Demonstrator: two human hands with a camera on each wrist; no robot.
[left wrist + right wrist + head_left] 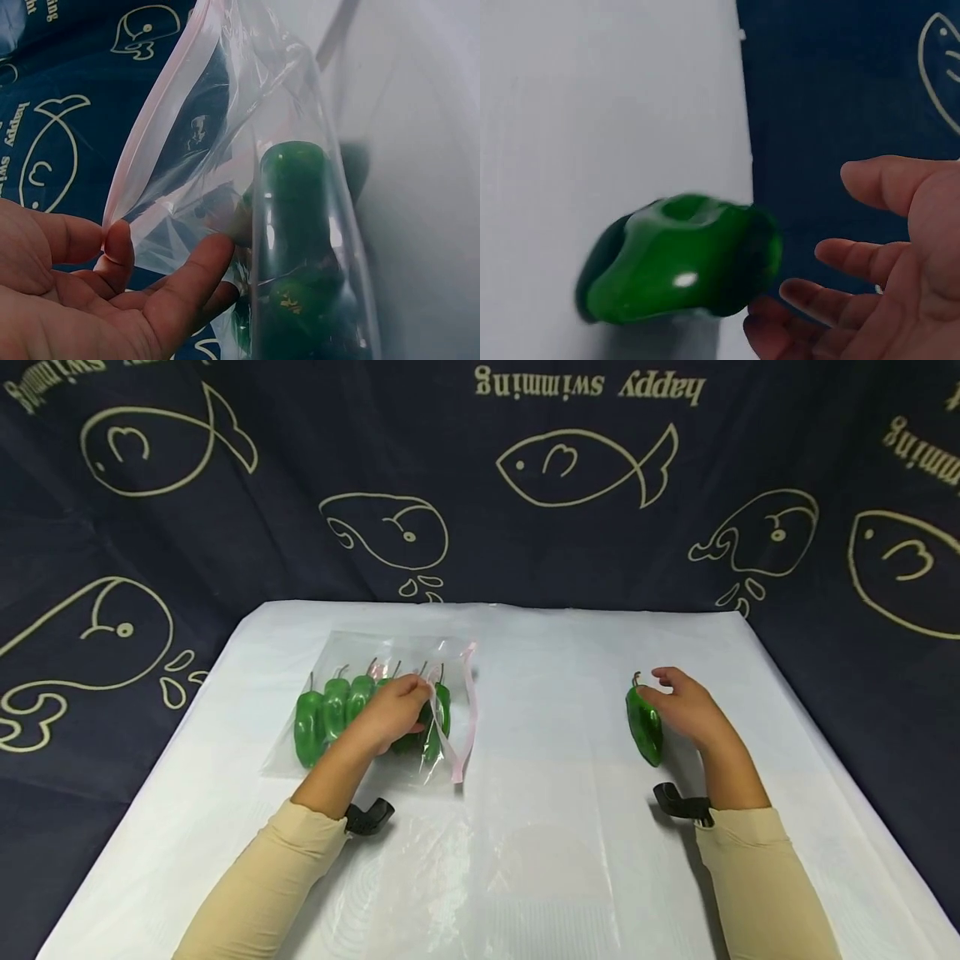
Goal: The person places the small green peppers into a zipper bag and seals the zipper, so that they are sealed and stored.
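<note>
A clear zip bag [300, 652] with a pink zip edge [470, 710] lies on the left half of the table, several green peppers [307, 727] side by side inside it. My left hand [393, 714] pinches the bag's mouth at the pink edge, lifting one layer of film, as the left wrist view also shows. Some peppers are hidden behind that hand. On the right, a single green pepper [643, 727] lies on the table, stem pointing away. Beside it is my right hand [686, 706], fingers spread and apart from the pepper in the right wrist view [855, 285].
A white cover [540, 693] spreads over the table. Dark blue cloth with fish drawings [585, 468] hangs behind and beside it. A black camera mount [369, 817] sits on the left wrist, another mount [678, 802] on the right.
</note>
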